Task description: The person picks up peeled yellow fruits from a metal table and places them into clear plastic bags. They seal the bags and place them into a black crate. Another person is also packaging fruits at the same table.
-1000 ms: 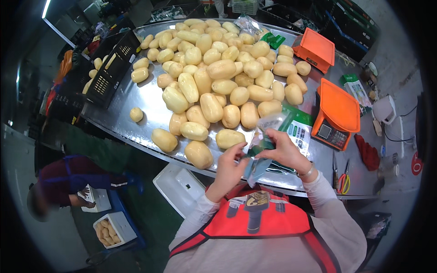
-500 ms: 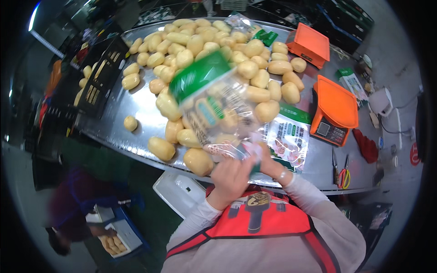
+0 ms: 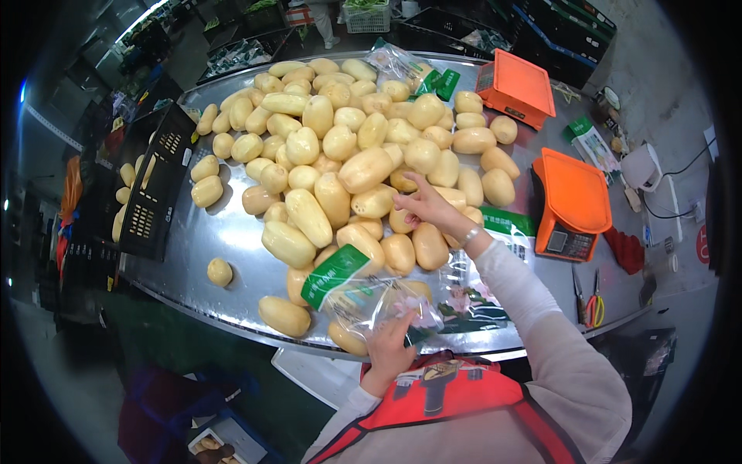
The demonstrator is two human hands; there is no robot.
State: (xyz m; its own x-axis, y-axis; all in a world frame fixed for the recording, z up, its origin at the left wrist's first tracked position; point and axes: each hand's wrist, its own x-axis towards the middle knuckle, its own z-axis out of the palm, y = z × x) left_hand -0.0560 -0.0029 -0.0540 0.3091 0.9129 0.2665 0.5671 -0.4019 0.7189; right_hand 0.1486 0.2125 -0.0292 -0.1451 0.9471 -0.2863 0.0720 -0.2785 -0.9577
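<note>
A heap of pale, smooth lotus root pieces (image 3: 318, 116) covers much of the metal table. My right hand (image 3: 433, 209) reaches over the near part of the heap, its fingers stretched out and nothing held in them. Just ahead of its fingertips lies a plump lotus root piece (image 3: 365, 170). At the table's near edge my left hand (image 3: 390, 348) grips a clear plastic bag with a green band (image 3: 337, 272). The bag lies slanted over a few lotus root pieces; whether any are inside cannot be made out.
Two orange scales (image 3: 573, 189) stand on the right. Near them lie flat printed bags (image 3: 506, 222), scissors with yellow and red handles (image 3: 594, 309), a knife (image 3: 579, 294) and a dark red cloth (image 3: 623, 251). A black crate (image 3: 151, 193) borders the left side. Someone bends at lower left.
The bag, held up by both hands before, has come down to the near edge in my left hand. My right hand has let go and moved forward over the lotus roots.
</note>
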